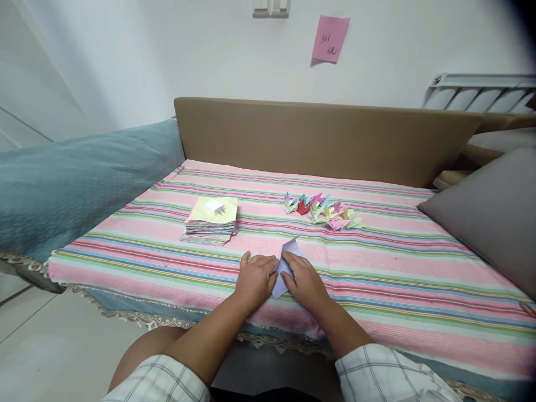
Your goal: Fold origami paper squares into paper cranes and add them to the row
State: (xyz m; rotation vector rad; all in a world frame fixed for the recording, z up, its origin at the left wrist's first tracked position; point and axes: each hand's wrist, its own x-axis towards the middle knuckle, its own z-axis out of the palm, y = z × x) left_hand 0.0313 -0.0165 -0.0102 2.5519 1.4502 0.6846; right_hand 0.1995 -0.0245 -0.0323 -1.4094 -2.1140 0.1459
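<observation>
A pale lilac folded paper lies on the striped pink cloth near its front edge. My left hand rests on the paper's left side, fingers curled and pressing its edge. My right hand presses the paper's right side, fingertips pinching a fold near the middle. One pointed flap of the paper sticks up behind my fingers. Both hands touch each other over the paper.
A stack of coloured paper sheets with a small white object on top lies to the back left. Several small folded paper cranes lie at the back centre. A teal blanket is left, a grey cushion right, a tan backrest behind.
</observation>
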